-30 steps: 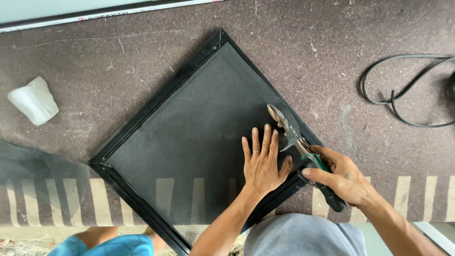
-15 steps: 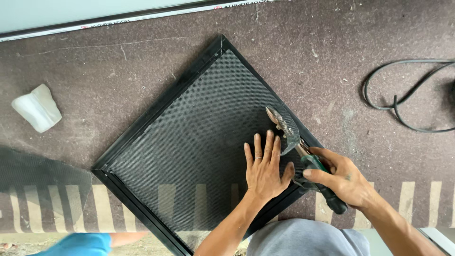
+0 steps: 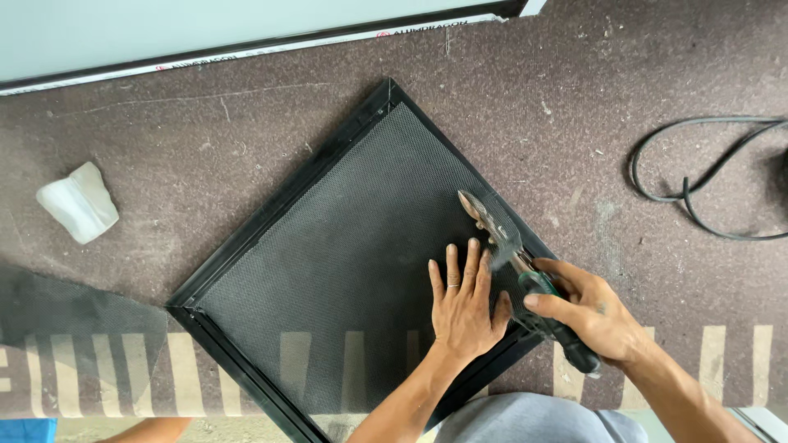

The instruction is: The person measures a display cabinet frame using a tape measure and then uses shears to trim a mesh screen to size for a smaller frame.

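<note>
A black-framed mesh screen lies flat on the brown mat, turned like a diamond, its dark mesh square inside a slim black border. Along the far edge runs a white strip label with red print.

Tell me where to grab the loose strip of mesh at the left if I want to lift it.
Probably by the dark mesh strip at its upper right corner, coming from above: it lies flat on the carpet, left of the black screen frame, with that corner fully exposed.

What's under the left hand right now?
The left hand lies flat on the dark mesh of the black frame, beside the snips. The mesh beneath the palm is covered.
</note>
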